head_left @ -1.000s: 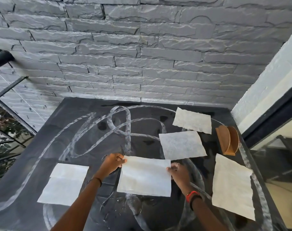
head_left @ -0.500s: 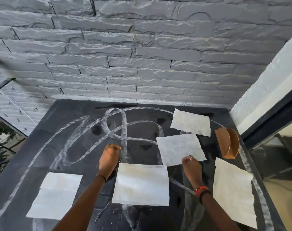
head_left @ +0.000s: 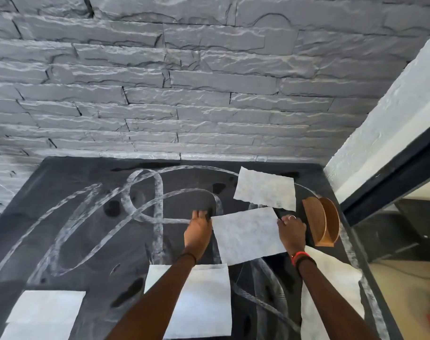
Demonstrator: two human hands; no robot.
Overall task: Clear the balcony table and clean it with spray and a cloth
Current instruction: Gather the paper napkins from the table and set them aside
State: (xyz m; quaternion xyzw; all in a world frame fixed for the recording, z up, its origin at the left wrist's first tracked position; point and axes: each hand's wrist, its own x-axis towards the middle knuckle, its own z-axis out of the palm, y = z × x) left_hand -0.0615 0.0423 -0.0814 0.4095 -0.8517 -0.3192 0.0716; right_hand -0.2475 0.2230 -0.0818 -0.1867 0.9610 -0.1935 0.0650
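We see the dark, white-streaked desk point(head_left: 62, 192), with the middle paper sheet point(head_left: 246, 235) flat just left of the wooden napkin holder point(head_left: 320, 222). Left hand point(head_left: 198, 229) is at the sheet corner away from the holder, right hand point(head_left: 291, 230) at the corner beside the holder. Both have fingers curled against the paper, but we cannot tell whether either pinches it.
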